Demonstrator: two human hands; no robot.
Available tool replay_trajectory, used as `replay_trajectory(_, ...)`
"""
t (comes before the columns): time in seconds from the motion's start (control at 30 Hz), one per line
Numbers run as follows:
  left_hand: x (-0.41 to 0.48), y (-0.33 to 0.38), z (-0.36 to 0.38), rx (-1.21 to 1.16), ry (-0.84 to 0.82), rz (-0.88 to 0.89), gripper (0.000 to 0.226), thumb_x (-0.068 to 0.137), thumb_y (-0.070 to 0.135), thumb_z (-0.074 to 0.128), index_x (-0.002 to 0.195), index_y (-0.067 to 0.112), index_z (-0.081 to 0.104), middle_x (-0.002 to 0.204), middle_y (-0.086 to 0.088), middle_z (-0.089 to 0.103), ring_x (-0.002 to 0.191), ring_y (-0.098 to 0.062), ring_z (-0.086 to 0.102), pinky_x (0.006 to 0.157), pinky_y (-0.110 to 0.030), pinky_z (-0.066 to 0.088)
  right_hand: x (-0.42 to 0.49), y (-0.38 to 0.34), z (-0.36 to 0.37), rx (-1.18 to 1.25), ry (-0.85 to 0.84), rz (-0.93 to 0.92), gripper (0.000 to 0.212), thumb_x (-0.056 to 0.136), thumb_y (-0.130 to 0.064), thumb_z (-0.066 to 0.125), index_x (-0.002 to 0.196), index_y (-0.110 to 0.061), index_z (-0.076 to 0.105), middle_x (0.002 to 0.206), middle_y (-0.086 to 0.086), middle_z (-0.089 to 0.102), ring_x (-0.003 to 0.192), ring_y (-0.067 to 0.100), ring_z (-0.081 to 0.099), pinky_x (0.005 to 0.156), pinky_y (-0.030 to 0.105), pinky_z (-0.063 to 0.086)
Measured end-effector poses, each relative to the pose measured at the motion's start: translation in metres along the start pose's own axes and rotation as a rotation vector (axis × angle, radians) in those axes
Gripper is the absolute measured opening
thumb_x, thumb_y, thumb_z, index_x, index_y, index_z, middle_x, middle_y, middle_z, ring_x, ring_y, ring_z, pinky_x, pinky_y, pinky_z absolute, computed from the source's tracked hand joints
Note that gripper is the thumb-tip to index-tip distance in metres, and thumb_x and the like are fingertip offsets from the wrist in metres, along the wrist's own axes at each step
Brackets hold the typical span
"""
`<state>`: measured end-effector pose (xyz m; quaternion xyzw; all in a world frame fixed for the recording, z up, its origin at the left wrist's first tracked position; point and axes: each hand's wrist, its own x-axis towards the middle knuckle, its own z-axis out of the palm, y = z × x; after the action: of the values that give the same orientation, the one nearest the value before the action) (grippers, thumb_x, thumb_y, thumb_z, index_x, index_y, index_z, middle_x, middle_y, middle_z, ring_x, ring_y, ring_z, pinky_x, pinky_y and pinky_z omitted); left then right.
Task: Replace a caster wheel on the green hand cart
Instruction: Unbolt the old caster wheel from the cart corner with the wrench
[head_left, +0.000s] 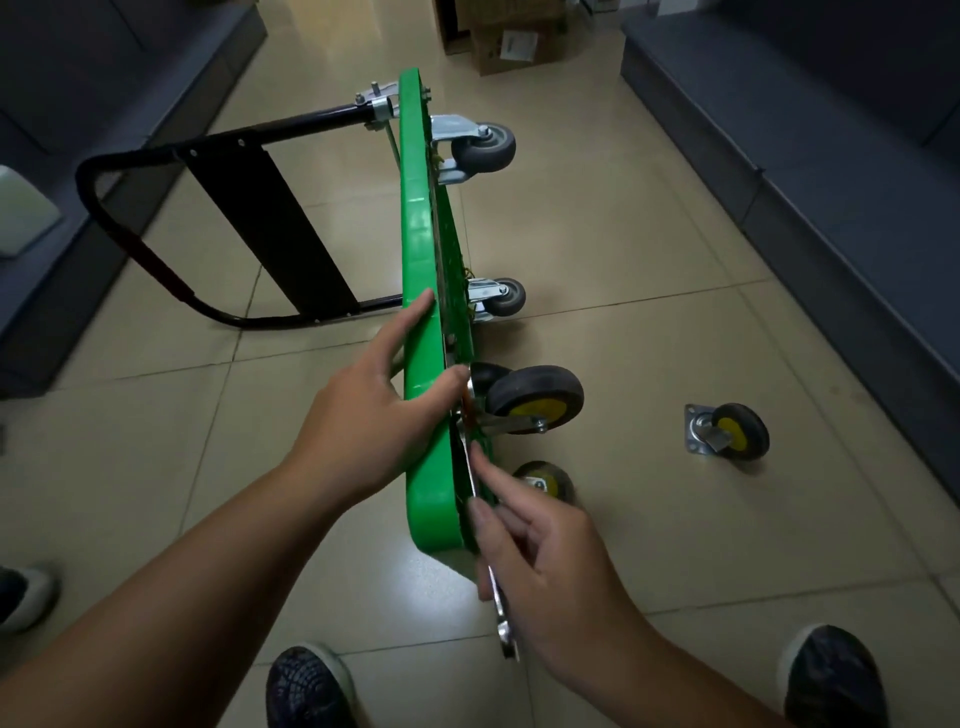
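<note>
Green hand cart (421, 228) stands on one long edge on the tiled floor (623, 249), its deck running away from the viewer and its wheels facing right. Its black folding handle (88, 176) lies out on the tiles to the left.

The left hand (374, 410) sits on the upper edge of the deck. Its grip straddles that edge, with the index finger stretched along the top and the thumb over on the wheel side. The right hand (550, 566) has its grip closed round a silver wrench (506, 623), whose far end reaches up along the underside toward the mounting plate of a yellow-hubbed caster (535, 397) fixed near the close end. Another yellow-hubbed wheel (550, 480) shows below it, partly hidden by the right hand. Two grey casters (483, 148) sit at the far end.

A loose caster (732, 431) with a yellow hub and a square plate lies on the tiles, well apart to the right.

The floor is glossy beige tile with dark joints. Dark grey sofas (831, 130) line both sides of the room, and cardboard boxes (514, 47) stand at the far end. Two patterned shoes (306, 686) show at the bottom edge.
</note>
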<state>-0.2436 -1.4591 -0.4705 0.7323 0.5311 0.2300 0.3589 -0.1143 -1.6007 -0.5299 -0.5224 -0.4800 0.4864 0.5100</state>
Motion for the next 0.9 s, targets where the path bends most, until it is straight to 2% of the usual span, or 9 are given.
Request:
replay_trajectory(0.07, 0.0, 0.001, -0.003, -0.069, -0.037, -0.016, 0.072, 0.079, 0.063, 0.067, 0.137, 0.079, 0.029, 0.108, 0.036, 0.048, 0.108, -0.007, 0.067, 0.089, -0.048, 0.062, 0.003, 0.016, -0.003, -0.07, -0.006, -0.061, 0.056, 0.101, -0.021, 0.054, 0.15, -0.047, 0.042, 0.068, -0.023, 0.061, 0.064, -0.003, 0.056, 0.066, 0.01, 0.045)
replay_trajectory(0.13, -0.001, 0.002, -0.004, -0.098, -0.063, -0.023, 0.068, 0.084, 0.06, 0.069, 0.137, 0.079, 0.03, 0.111, 0.037, 0.048, 0.113, -0.014, 0.068, 0.085, -0.048, 0.064, 0.009, 0.031, -0.012, -0.157, 0.021, -0.11, 0.062, 0.099, -0.018, 0.055, 0.147, -0.055, 0.041, 0.093, -0.023, 0.069, 0.089, 0.001, 0.066, 0.084, 0.018, 0.052)
replay_trajectory(0.2, 0.001, 0.001, -0.005, -0.113, -0.068, -0.017, 0.07, 0.087, 0.052, 0.071, 0.14, 0.076, 0.031, 0.114, 0.034, 0.048, 0.101, -0.009, 0.073, 0.076, -0.043, 0.066, 0.02, 0.044, -0.021, -0.3, 0.04, -0.188, 0.062, 0.1, -0.015, 0.056, 0.151, -0.047, 0.04, 0.112, 0.001, 0.072, 0.103, 0.019, 0.066, 0.091, 0.038, 0.055)
replay_trajectory(0.27, 0.002, -0.002, -0.005, -0.117, -0.079, -0.007, 0.074, 0.086, 0.044, 0.07, 0.143, 0.072, 0.033, 0.116, 0.03, 0.048, 0.087, -0.006, 0.076, 0.068, -0.037, 0.066, 0.034, 0.053, -0.025, -0.389, 0.042, -0.257, 0.06, 0.099, -0.008, 0.059, 0.152, -0.031, 0.042, 0.107, 0.014, 0.071, 0.1, 0.028, 0.066, 0.087, 0.045, 0.054)
replay_trajectory(0.37, 0.003, -0.004, -0.007, -0.146, -0.084, -0.006, 0.073, 0.088, 0.036, 0.071, 0.144, 0.069, 0.036, 0.121, 0.026, 0.05, 0.088, -0.008, 0.077, 0.063, -0.032, 0.064, 0.044, 0.064, -0.022, -0.495, 0.062, -0.409, 0.056, 0.097, -0.003, 0.061, 0.149, -0.012, 0.046, 0.086, 0.011, 0.066, 0.08, 0.027, 0.063, 0.076, 0.037, 0.055)
replay_trajectory(0.63, -0.012, -0.002, -0.017, -0.166, -0.063, 0.0, 0.077, 0.088, 0.027, 0.071, 0.151, 0.056, 0.038, 0.129, 0.022, 0.052, 0.117, -0.031, 0.067, 0.066, -0.028, 0.064, -0.002, 0.056, -0.033, -0.58, 0.008, -0.449, 0.054, 0.101, -0.017, 0.064, 0.151, -0.012, 0.045, 0.083, 0.003, 0.062, 0.074, 0.02, 0.058, 0.072, 0.035, 0.054)
replay_trajectory(0.73, -0.028, -0.004, -0.025, -0.165, -0.059, 0.024, 0.077, 0.085, 0.028, 0.073, 0.15, 0.054, 0.041, 0.121, 0.036, 0.048, 0.113, -0.015, 0.07, 0.063, -0.023, 0.062, -0.02, 0.03, -0.027, -0.508, 0.024, -0.433, 0.055, 0.102, -0.023, 0.061, 0.154, -0.019, 0.044, 0.08, 0.001, 0.058, 0.071, 0.016, 0.053, 0.069, 0.033, 0.051)
replay_trajectory(0.83, -0.042, -0.011, -0.033, -0.135, -0.065, 0.042, 0.074, 0.089, 0.02, 0.073, 0.149, 0.052, 0.044, 0.133, 0.033, 0.049, 0.112, 0.009, 0.062, 0.063, -0.022, 0.062, -0.045, 0.003, -0.009, -0.303, 0.054, -0.296, 0.056, 0.1, -0.029, 0.063, 0.152, -0.037, 0.045, 0.074, -0.004, 0.056, 0.063, 0.013, 0.051, 0.063, 0.035, 0.046)
replay_trajectory(0.9, -0.046, -0.014, -0.035, -0.105, -0.07, 0.05, 0.073, 0.091, 0.019, 0.072, 0.15, 0.052, 0.043, 0.135, 0.029, 0.05, 0.107, 0.012, 0.064, 0.063, -0.022, 0.062, -0.058, -0.016, 0.006, -0.086, 0.057, -0.119, 0.053, 0.096, -0.036, 0.064, 0.145, -0.051, 0.049, 0.068, -0.005, 0.065, 0.058, 0.006, 0.056, 0.063, 0.022, 0.053)
